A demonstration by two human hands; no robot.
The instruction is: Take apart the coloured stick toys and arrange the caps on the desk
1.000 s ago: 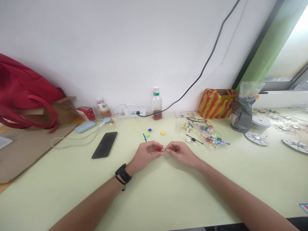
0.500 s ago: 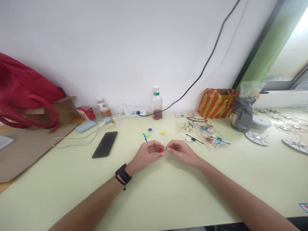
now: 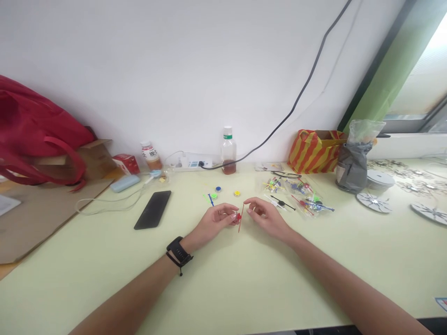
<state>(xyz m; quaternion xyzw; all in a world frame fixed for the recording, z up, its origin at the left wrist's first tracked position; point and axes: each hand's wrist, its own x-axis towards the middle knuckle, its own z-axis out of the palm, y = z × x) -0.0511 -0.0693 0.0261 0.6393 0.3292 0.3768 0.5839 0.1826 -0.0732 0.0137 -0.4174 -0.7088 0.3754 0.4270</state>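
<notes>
Head view: left hand (image 3: 211, 224) pinches a red pointer (image 3: 240, 218), right hand (image 3: 268, 220) beside it, fingers parted, yellow disc (image 3: 237, 193) and bottle (image 3: 228, 151) beyond.

White wall (image 3: 167, 70), pale green table (image 3: 223, 284)

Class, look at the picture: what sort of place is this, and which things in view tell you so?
Probably a workspace for small handwork, at a table against a wall: bagged coloured parts, patterned discs, and a red piece in the left hand.
</notes>
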